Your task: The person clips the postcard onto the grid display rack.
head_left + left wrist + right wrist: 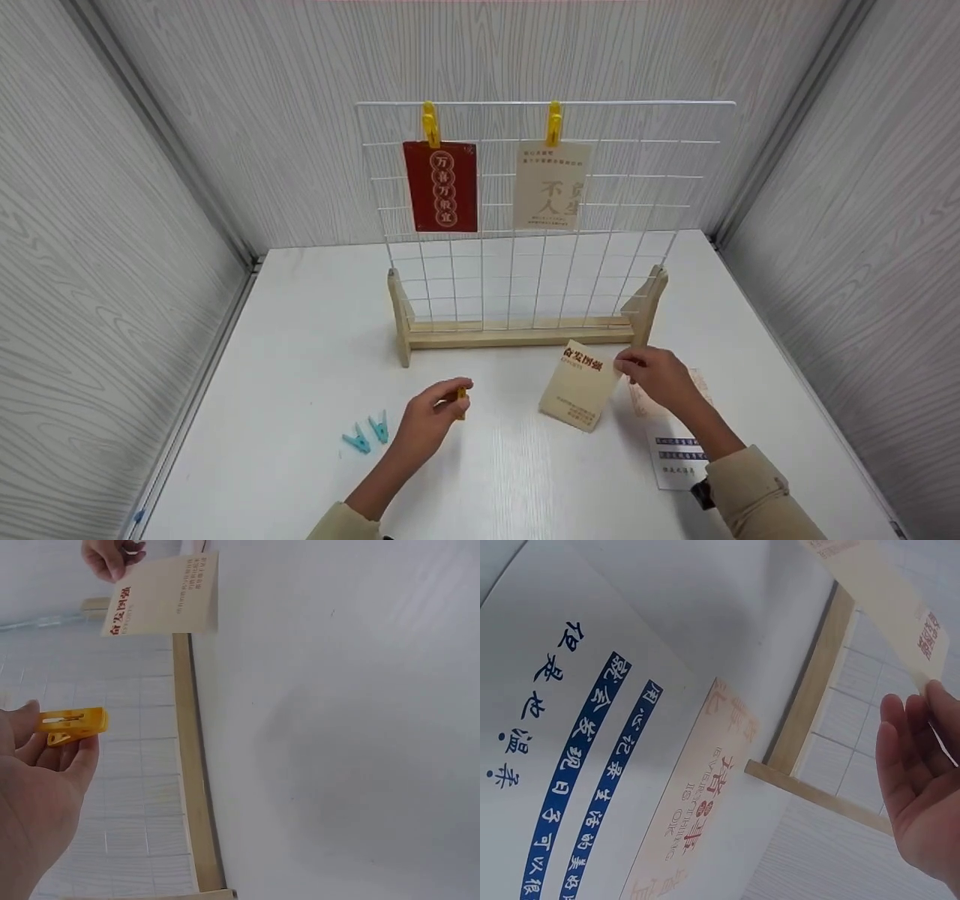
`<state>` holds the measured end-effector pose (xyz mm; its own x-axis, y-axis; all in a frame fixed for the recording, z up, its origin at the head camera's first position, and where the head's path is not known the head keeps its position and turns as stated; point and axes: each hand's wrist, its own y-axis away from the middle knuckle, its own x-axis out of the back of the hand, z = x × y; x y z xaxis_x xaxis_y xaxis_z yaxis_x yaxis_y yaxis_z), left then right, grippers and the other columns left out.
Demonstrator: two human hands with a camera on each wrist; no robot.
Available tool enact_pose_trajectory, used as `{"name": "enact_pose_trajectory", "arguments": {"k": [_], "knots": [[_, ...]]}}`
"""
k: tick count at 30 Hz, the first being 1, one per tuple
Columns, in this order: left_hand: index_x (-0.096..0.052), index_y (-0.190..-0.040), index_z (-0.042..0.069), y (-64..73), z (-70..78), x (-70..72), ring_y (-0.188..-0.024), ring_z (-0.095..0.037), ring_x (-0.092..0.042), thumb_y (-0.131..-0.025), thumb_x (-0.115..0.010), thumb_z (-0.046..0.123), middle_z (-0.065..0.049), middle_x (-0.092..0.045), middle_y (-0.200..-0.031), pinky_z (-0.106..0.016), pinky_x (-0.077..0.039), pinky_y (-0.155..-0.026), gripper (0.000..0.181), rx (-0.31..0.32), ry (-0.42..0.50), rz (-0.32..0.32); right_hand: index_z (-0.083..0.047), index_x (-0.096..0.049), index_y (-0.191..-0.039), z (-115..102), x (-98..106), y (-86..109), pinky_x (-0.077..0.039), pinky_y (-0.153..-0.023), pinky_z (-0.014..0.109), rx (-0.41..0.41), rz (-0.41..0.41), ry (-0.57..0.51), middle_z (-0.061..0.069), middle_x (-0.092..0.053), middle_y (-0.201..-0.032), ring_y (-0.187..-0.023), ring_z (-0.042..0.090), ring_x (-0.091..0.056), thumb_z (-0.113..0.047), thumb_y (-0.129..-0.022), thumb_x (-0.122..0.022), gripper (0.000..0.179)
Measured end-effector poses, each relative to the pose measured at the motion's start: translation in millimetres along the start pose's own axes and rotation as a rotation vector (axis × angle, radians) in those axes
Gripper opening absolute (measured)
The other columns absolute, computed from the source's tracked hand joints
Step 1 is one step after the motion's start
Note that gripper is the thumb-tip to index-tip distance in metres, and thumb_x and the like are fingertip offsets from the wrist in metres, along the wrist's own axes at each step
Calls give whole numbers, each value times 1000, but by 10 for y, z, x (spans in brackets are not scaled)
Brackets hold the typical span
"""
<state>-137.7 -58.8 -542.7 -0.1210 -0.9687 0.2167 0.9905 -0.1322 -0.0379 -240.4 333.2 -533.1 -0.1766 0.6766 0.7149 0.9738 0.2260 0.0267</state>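
Observation:
In my left hand point(433, 415) a yellow clothespin point(75, 720) is pinched between thumb and fingers, above the table in front of the rack. By its upper right edge my right hand point(660, 379) pinches a cream card point(577, 386) with dark red characters. That card is tilted and held just in front of the rack's wooden base. On the white wire grid rack point(495, 255) hang a red card point(442, 187) and a pale card point(551, 187), each under a yellow clothespin at the top.
Two teal clothespins point(367, 433) lie on the table left of my left arm. Under and beside my right forearm lie a white card with blue strips point(592, 765) and a card with pale orange print point(697, 802). The rack's wooden base point(517, 337) stands across the table.

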Motion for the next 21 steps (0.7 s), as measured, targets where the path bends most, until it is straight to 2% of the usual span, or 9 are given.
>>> {"name": "enact_pose_trajectory", "arguments": {"k": [9,17,21], "knots": [[-69,-124,15,-92,67,-57,-108,-20,-65,-98,-67,22,-5,-68,-118,-28,-57,-94,27,-16,-2,6,-9,-74,-105,-71,48,-23,-53,-71,33,16,5,16,7,-72,-99,-81,21,-63,-17,-100,-63,14],[-68,-126,10,-230,191,-100,-114,-25,-64,-98,-66,14,-12,-67,-120,-29,-56,-95,29,-51,23,-22,-10,-75,-106,-203,140,-27,-54,-71,35,135,66,122,6,-73,-101,-84,18,-65,-19,-98,-67,14],[-67,-129,10,-321,272,-137,-116,-24,-63,-99,-65,15,-11,-67,-121,-30,-55,-98,31,-63,18,-35,-11,-77,-103,-276,185,-46,-53,-71,36,189,100,179,4,-74,-98,-82,16,-65,-20,-96,-69,14]]}}
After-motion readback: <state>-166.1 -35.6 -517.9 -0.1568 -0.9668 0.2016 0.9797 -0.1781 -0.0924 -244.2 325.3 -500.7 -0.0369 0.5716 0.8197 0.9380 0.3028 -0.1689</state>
